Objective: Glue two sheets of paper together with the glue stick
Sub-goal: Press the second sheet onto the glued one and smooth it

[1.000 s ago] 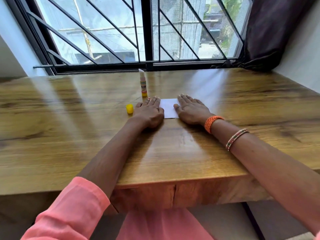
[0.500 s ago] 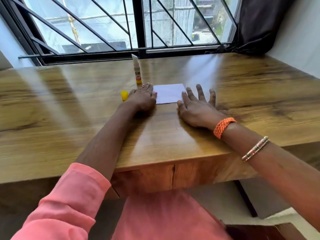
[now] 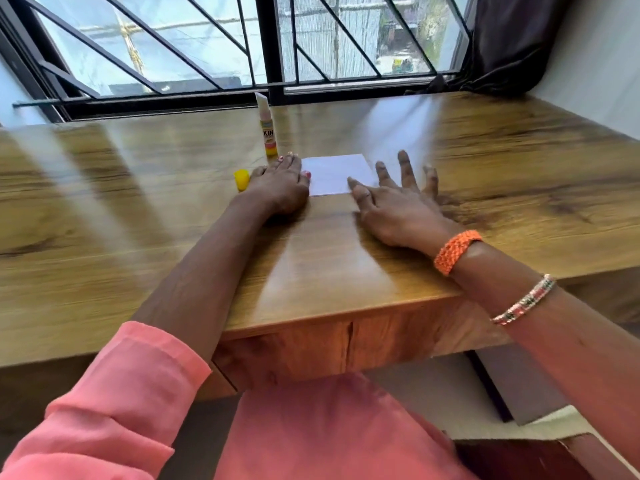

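Wood table point(image 3: 138, 209) fills most of the view, glossy top, streaks of window glare across it. Barred window point(image 3: 242, 46) runs along the far edge, dark curtain point(image 3: 512, 39) bunched at far right.

Both forearms reach in from the near side. Pink sleeve point(image 3: 114, 403) on the left arm, pushed up past the elbow.

Right hand point(image 3: 398, 206): palm down on the table, fingers straight and spread, gripping nothing. Thumb and index tip overlap the paper's near-right corner; the other fingers lie on bare wood right of it. Orange band point(image 3: 455, 251) on the wrist, beaded bracelet point(image 3: 523, 299) further up the arm.

Left hand point(image 3: 278, 188): flat, palm down, fingers straight and together, gripping nothing. Sits at the paper's left edge, thumb touching it.

Paper point(image 3: 334, 173): white, flat on the table between the hands, mid-table toward the far side. Reads as one sheet from here; cannot tell whether there are two stacked.

Glue stick point(image 3: 268, 128): upright, uncapped, just beyond the left fingertips, apart from the paper.

Yellow cap point(image 3: 241, 178): on the table, just left of the left hand.
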### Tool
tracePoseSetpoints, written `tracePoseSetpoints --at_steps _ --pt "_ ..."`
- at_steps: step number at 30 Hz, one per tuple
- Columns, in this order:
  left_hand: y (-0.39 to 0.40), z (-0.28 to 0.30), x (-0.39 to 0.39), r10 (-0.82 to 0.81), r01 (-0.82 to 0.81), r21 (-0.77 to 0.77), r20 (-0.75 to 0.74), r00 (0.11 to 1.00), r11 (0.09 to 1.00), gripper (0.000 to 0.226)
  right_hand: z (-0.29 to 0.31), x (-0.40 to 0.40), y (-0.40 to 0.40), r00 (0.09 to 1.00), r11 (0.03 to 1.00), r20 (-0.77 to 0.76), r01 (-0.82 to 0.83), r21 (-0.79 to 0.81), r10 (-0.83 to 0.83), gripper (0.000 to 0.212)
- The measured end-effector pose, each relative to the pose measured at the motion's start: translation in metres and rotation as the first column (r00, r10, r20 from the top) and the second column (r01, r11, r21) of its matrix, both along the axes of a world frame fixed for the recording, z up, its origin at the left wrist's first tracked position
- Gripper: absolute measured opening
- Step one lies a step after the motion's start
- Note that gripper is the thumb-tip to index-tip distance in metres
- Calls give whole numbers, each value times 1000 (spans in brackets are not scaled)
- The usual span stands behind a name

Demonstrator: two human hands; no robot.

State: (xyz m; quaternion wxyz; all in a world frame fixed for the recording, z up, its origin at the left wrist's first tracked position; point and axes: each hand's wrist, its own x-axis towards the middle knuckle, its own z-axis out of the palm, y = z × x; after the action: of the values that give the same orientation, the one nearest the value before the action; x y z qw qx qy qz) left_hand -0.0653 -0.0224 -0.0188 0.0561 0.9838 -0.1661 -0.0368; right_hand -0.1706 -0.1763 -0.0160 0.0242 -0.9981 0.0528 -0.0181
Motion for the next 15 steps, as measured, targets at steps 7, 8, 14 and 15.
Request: tracePoseSetpoints --at_steps 7,8,14,15 --pt "1 0 0 -5 5 -15 -1 1000 1000 55 2 -9 -12 997 991 20 74 -109 -72 50" --pt "1 0 0 -5 5 -16 -1 1000 1000 55 3 -9 -12 997 990 24 71 -120 -68 50" --pt "1 1 -4 -9 9 -23 -1 1000 1000 55 6 -10 -10 994 979 68 99 -179 -88 53" --pt "2 1 -4 -7 7 -23 -1 1000 1000 55 6 -12 -11 994 980 68 97 -176 -87 52"
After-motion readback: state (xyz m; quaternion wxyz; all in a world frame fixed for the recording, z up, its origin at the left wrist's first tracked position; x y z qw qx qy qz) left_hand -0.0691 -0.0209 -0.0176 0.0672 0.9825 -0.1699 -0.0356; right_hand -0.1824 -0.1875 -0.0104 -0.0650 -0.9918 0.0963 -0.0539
